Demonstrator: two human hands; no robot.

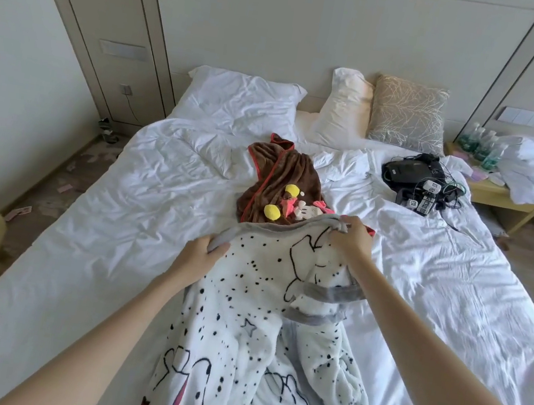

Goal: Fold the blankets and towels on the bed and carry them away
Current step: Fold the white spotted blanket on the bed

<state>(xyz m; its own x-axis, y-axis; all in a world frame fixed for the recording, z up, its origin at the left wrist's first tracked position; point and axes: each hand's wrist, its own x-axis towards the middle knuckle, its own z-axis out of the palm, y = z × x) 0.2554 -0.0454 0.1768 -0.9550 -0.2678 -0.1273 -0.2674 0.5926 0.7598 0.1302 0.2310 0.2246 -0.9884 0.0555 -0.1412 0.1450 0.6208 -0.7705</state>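
1. Gripping the grey-trimmed top edge of the dalmatian-print blanket (241, 320), the left hand (201, 251) has its fingers curled over the hem at the blanket's upper left corner.
2. The right hand (352, 237) pinches the same grey hem at the blanket's upper right corner, fingers closed on a small bunch of trim, so that the edge runs raised between the two hands.
3. The blanket is white fleece with black spots, a star outline and cartoon dog drawings. From the held edge it trails back toward the person in loose, uneven folds, one grey-bordered flap doubled over on its right side.
4. Under the blanket lies the bed (101, 212), covered by a creased white duvet that spreads out on both sides of it.
5. Just beyond the blanket's held edge, and partly hidden by it, lies a brown hooded towel (284, 170) with red piping and yellow, pink and white plush trimmings, crumpled in a heap.
6. Farther beyond the blanket, at the headboard, are a flat white pillow (243, 98), a second white pillow (343, 109) standing up, and a grey branch-patterned cushion (407, 114) beside it.
7. Beyond and to the right of the blanket, well apart from it, a black device with tangled cables (414, 179) sits on the duvet.
8. Farther right of the blanket, off the bed, a pale wooden nightstand (507, 205) bears a pile of white linen (530, 169) and several clear bottles (482, 144).
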